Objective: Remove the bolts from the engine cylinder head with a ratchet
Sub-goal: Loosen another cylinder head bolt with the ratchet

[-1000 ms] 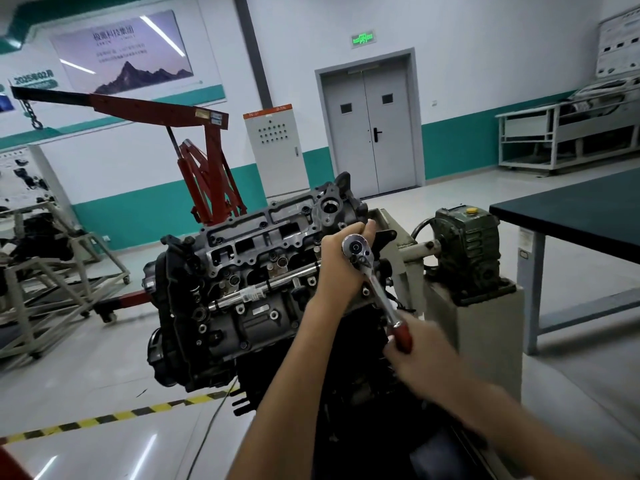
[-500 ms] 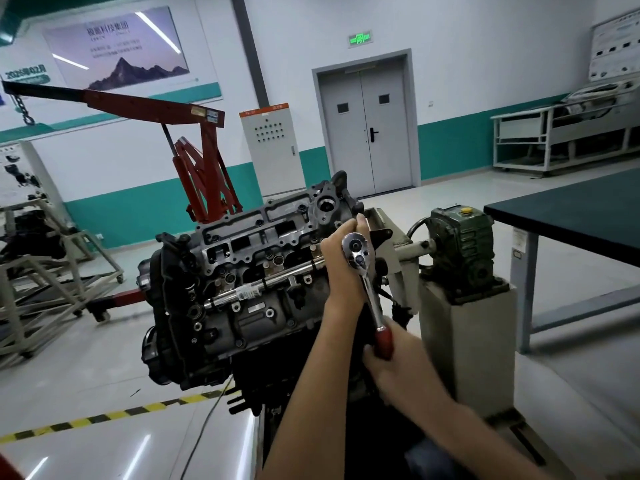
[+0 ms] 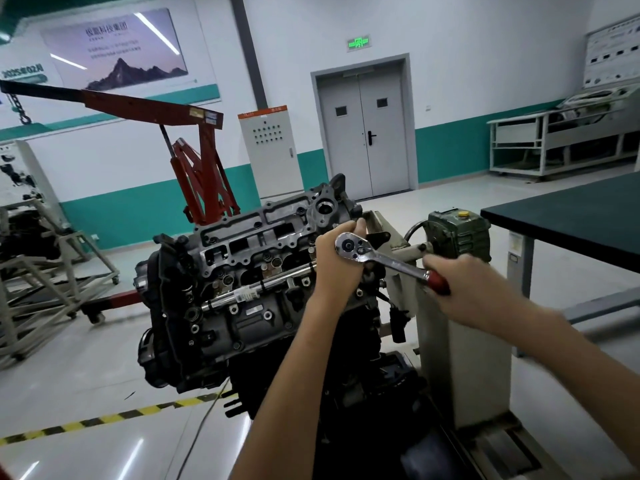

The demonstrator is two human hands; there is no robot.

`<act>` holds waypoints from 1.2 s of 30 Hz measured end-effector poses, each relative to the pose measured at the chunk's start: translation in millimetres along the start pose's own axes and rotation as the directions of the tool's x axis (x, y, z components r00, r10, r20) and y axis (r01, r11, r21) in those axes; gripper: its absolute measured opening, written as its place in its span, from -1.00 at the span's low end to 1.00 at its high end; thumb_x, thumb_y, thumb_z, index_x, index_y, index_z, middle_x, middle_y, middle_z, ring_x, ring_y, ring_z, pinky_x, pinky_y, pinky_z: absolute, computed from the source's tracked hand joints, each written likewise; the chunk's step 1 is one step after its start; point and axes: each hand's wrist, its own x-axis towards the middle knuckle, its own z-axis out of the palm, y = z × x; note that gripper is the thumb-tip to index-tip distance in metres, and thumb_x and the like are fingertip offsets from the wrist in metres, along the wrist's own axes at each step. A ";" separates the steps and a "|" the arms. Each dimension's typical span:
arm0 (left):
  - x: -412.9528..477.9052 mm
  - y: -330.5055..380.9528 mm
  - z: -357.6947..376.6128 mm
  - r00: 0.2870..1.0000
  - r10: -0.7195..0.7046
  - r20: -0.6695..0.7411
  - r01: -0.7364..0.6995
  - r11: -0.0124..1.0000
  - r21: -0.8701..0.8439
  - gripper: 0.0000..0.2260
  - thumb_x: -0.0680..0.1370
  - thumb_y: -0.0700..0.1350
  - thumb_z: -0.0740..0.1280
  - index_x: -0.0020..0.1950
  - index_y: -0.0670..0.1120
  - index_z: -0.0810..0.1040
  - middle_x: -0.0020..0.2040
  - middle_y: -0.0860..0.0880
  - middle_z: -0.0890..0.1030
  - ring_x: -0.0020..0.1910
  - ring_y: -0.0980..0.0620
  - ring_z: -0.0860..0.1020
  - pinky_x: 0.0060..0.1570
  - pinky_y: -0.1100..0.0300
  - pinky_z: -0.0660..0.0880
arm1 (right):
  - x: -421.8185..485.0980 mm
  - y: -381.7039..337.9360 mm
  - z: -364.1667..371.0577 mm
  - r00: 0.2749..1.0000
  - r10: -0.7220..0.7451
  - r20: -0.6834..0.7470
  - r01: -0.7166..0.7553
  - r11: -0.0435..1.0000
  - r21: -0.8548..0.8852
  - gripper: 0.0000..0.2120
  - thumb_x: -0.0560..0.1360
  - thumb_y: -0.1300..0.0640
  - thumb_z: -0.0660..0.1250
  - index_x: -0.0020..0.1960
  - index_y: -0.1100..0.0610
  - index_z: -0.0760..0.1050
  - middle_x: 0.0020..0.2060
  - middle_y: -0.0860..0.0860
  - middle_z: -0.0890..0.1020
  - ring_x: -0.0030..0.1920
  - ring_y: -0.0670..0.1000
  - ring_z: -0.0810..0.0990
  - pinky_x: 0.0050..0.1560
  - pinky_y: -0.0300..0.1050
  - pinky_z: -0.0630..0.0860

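The left hand (image 3: 337, 263) is curled close around the round head of the chrome ratchet with a dark red grip (image 3: 388, 262). Its thumb tip stands up beside the head and its fingers are hidden behind. The right hand (image 3: 465, 287), a little blurred, is closed round the red grip at the tool's other end. The ratchet slants from its head, up at the left hand, down to the right hand. The head sits against the grey cast-metal cylinder head (image 3: 249, 240), which tops the dark engine block (image 3: 221, 334) and spreads away to the left of the left hand (the bolt under the tool is covered by that hand and cannot be made out). A slim chrome bar with a white label (image 3: 249, 292) lies across the engine face, its upper end running in behind the left hand. Just beyond the right hand a green cast gearbox with a yellow cap (image 3: 459, 237) stands on a pale grey stand (image 3: 464, 362), which drops away below the right forearm. To the right of the right hand is a dark-topped workbench (image 3: 571, 216). Far beyond the left hand stand a red engine crane (image 3: 201, 161), a white cabinet with an orange top strip (image 3: 268, 150) and grey double doors (image 3: 363, 133). Yellow-and-black floor tape (image 3: 104, 420) runs low to the left of the left forearm.
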 end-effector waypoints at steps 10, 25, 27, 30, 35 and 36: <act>-2.6 4.7 11.7 0.989 -0.059 -0.134 0.052 0.997 -0.054 -0.60 0.63 -0.23 0.23 -0.39 -0.33 0.28 -0.45 -0.09 0.27 -0.46 0.03 0.22 -0.46 0.17 0.18 | -40.4 -91.5 77.0 0.973 0.230 0.036 -0.182 0.657 0.732 -0.79 0.39 0.36 0.29 -0.30 0.11 0.36 -0.51 -0.01 0.41 -0.58 -0.14 0.38 -0.52 -0.32 0.33; -7.8 0.8 14.8 0.993 -0.052 -0.109 0.044 0.996 -0.077 -0.57 0.63 -0.21 0.22 -0.39 -0.34 0.25 -0.47 -0.10 0.26 -0.47 0.01 0.20 -0.47 0.10 0.13 | -43.1 -65.6 57.3 0.967 0.255 -0.016 -0.201 0.798 0.568 -0.71 0.36 0.30 0.35 -0.36 0.04 0.30 -0.51 -0.05 0.41 -0.52 -0.16 0.41 -0.49 -0.41 0.30; -6.3 1.2 17.9 0.986 -0.080 -0.149 0.066 0.993 -0.101 -0.57 0.63 -0.20 0.22 -0.39 -0.31 0.22 -0.47 -0.06 0.22 -0.47 0.08 0.19 -0.47 0.23 0.14 | -46.2 -94.3 79.8 0.949 0.310 0.056 -0.240 0.594 0.768 -0.72 0.39 0.34 0.31 -0.34 0.04 0.32 -0.55 -0.05 0.40 -0.61 -0.13 0.37 -0.56 -0.35 0.29; -4.6 -1.5 14.5 0.989 -0.068 -0.128 0.060 0.996 -0.066 -0.58 0.63 -0.21 0.23 -0.39 -0.30 0.23 -0.45 -0.05 0.22 -0.46 0.11 0.19 -0.46 0.23 0.15 | -44.3 -107.5 87.3 0.948 0.302 0.103 -0.250 0.505 0.826 -0.72 0.39 0.38 0.27 -0.35 0.08 0.31 -0.59 -0.06 0.37 -0.66 -0.12 0.33 -0.61 -0.28 0.29; 3.1 4.6 -11.7 0.983 0.014 0.183 -0.046 0.985 0.167 -0.58 0.59 -0.20 0.30 -0.43 -0.04 0.25 -0.49 0.06 0.29 -0.47 0.12 0.23 -0.42 0.17 0.22 | -23.6 -23.7 30.5 0.994 0.087 0.068 -0.106 0.918 0.382 -0.84 0.40 0.30 0.32 -0.27 0.09 0.42 -0.44 -0.04 0.49 -0.46 -0.13 0.48 -0.38 -0.27 0.47; 5.8 6.1 -16.4 0.971 0.042 0.236 -0.092 0.974 0.206 -0.58 0.58 -0.20 0.32 -0.43 -0.02 0.26 -0.49 0.07 0.29 -0.48 0.14 0.22 -0.43 0.25 0.21 | -14.8 -7.8 15.7 0.993 0.040 0.108 -0.065 0.968 0.241 -0.94 0.43 0.24 0.32 -0.16 0.11 0.47 -0.38 -0.03 0.51 -0.41 -0.11 0.53 -0.35 -0.23 0.52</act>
